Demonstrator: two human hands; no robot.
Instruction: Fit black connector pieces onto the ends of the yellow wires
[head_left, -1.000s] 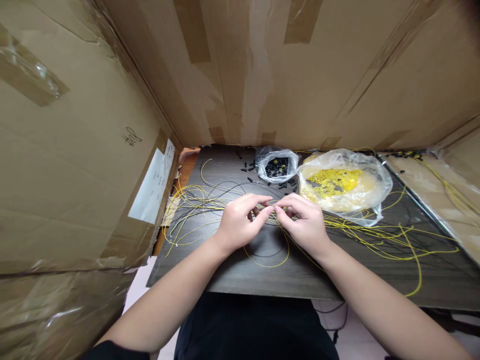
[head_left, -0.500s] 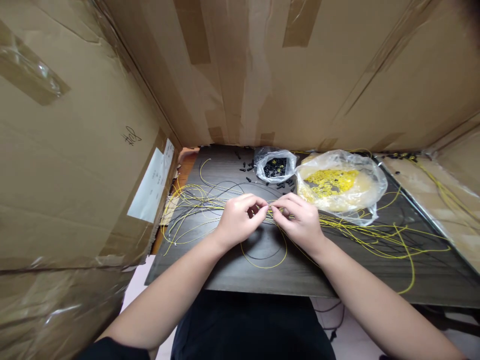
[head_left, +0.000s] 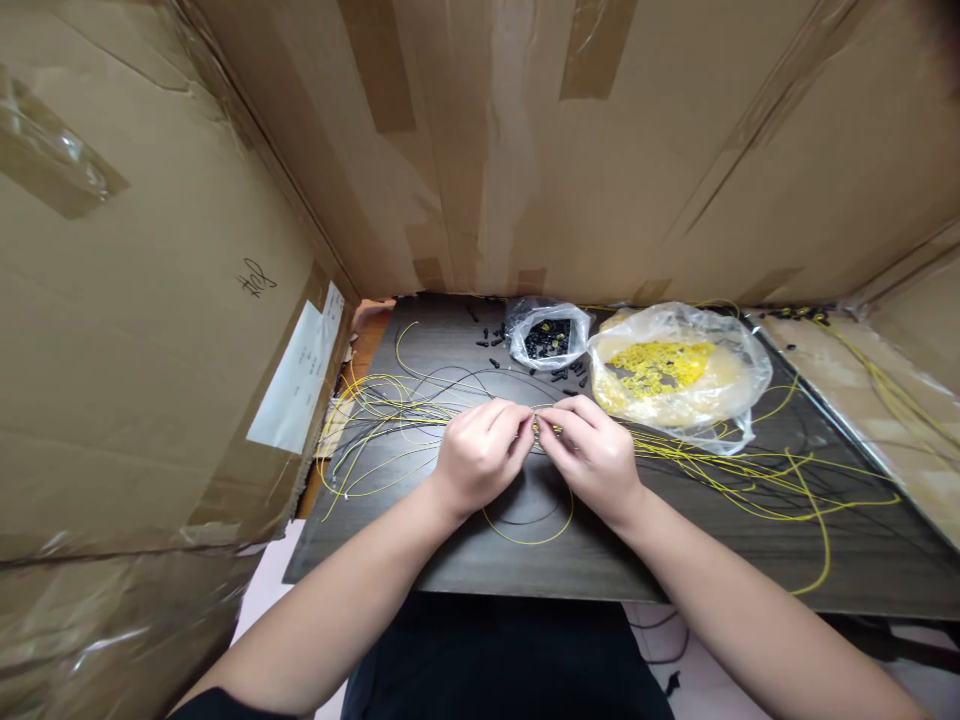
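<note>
My left hand (head_left: 480,455) and my right hand (head_left: 596,455) meet fingertip to fingertip over the middle of the dark table (head_left: 480,560). Both are closed in a pinch; whatever lies between the fingertips is too small to make out. Beneath and beside them runs a bundle of thin yellow and black wires (head_left: 690,460), fanning out left and right. One yellow loop (head_left: 525,543) curves toward the table's front edge. Behind my hands sit a small clear bag of black pieces (head_left: 547,338) and a larger clear bag of yellow pieces (head_left: 660,367).
Loose black pieces (head_left: 559,375) lie around the small bag. Cardboard walls (head_left: 465,150) enclose the table at the back and left, with a white label (head_left: 289,380) on the left one. More yellow wires (head_left: 885,375) lie on cardboard at the right.
The fingers of my left hand have curled in more and its wrist has turned slightly. My right fingertips remain close against the left ones. The view has shifted a little.
</note>
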